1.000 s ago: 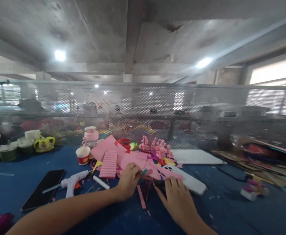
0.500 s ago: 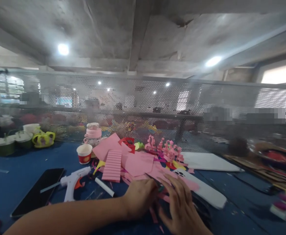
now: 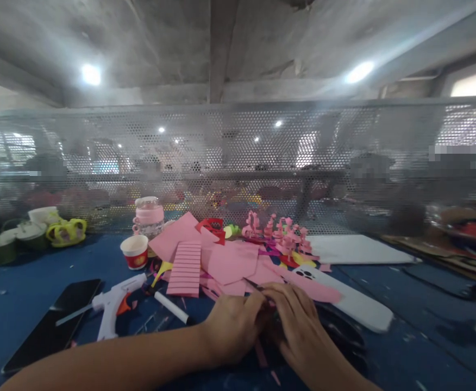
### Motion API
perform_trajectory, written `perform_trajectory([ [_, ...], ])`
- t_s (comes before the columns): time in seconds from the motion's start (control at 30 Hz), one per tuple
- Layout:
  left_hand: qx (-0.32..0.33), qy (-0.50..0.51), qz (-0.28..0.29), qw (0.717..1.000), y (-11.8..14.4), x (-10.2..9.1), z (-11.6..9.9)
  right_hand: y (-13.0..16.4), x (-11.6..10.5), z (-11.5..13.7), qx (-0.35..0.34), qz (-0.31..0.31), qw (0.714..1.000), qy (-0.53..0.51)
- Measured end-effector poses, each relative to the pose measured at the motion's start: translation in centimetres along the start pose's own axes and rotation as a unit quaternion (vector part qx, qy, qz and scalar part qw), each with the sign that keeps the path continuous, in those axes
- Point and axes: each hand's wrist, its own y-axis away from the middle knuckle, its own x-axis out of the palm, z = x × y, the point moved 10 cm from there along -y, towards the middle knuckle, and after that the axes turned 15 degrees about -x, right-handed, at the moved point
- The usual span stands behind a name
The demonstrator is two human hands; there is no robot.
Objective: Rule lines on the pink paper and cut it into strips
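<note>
My left hand (image 3: 233, 326) is closed, its fingertips meeting my right hand above the near part of the table. Whatever it grips is hidden by the fingers. A thin dark pointed tip (image 3: 252, 283) sticks out just beyond the knuckles. My right hand (image 3: 299, 326) has its fingers bent and pressed together against the left fingertips. Just past both hands lie pink foam sheets (image 3: 232, 260) in a loose pile, with a slit pink strip piece (image 3: 185, 271) on its left. Narrow pink scraps (image 3: 261, 353) lie below the hands.
To the left are a white glue gun (image 3: 116, 301), a black phone (image 3: 54, 326), a white marker (image 3: 171, 307) and a paper cup (image 3: 134, 251). Small pink figures (image 3: 289, 236) stand behind the pile. White boards (image 3: 356, 301) lie right. A perforated metal screen (image 3: 238, 157) closes off the back.
My right hand's fingers, spread before, have drawn in against the left hand. The view has tilted down and shifted slightly.
</note>
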Motion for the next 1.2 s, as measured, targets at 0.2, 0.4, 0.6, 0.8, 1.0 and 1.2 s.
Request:
perform_trajectory([
  [0.2, 0.013, 0.004, 0.03, 0.999, -0.1, 0.5, -0.3, 0.0, 0.2, -0.1, 0.01, 0.009, 1.0, -0.028],
  [0.4, 0.041, 0.019, 0.017, 0.999, 0.1, 0.3, -0.7, -0.1, 0.6, 0.0, -0.014, 0.045, 0.997, -0.055],
  [0.6, 0.06, 0.063, -0.027, 0.996, 0.4, -0.6, -0.7, -0.2, -0.2, -0.3, 0.0, 0.016, 0.999, -0.04],
  [0.8, -0.049, 0.157, 0.029, 0.986, -0.5, 0.1, 1.5, -0.1, -1.0, -0.7, 0.022, -0.017, 1.0, 0.0],
  [1.0, -0.087, 0.162, 0.049, 0.982, -0.6, 0.6, 2.3, 0.1, -0.9, -0.9, 0.032, -0.011, 0.999, -0.014],
  [1.2, -0.022, 0.109, 0.031, 0.993, -0.2, 1.0, 1.3, 0.0, -0.5, -0.8, 0.033, 0.002, 0.999, -0.029],
])
